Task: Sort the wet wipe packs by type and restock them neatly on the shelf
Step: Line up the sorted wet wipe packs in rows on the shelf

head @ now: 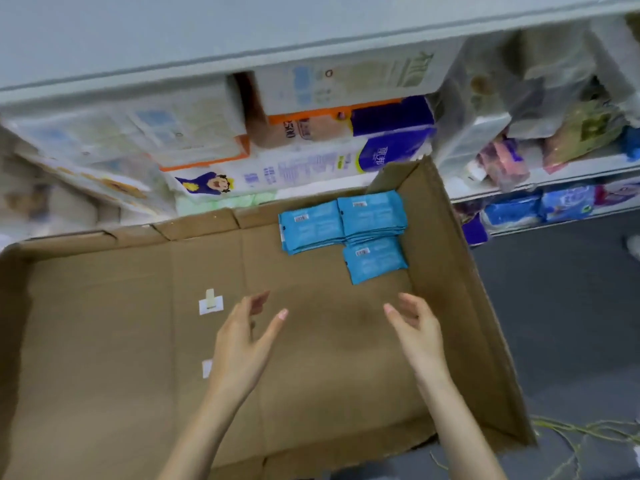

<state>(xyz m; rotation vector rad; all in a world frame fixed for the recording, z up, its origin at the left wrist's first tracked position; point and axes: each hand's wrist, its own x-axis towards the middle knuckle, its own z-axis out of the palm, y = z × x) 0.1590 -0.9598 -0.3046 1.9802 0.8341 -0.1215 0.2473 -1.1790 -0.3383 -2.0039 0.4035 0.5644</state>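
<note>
Three groups of blue wet wipe packs (346, 230) lie at one o'clock in the cardboard box (104, 358), seemingly all one type. I judge this the pick-up step: my left hand (242, 341) and right hand (415, 330) hover empty, fingers spread, touching nothing. Next I'd reach forward and gather a stack for the shelf (540, 183).

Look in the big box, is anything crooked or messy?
Yes. One blue wipe pack lies tilted in front of the two blue stacks in the far right corner. White paper scraps lie on the cardboard box floor, and its near edge looks torn.
</note>
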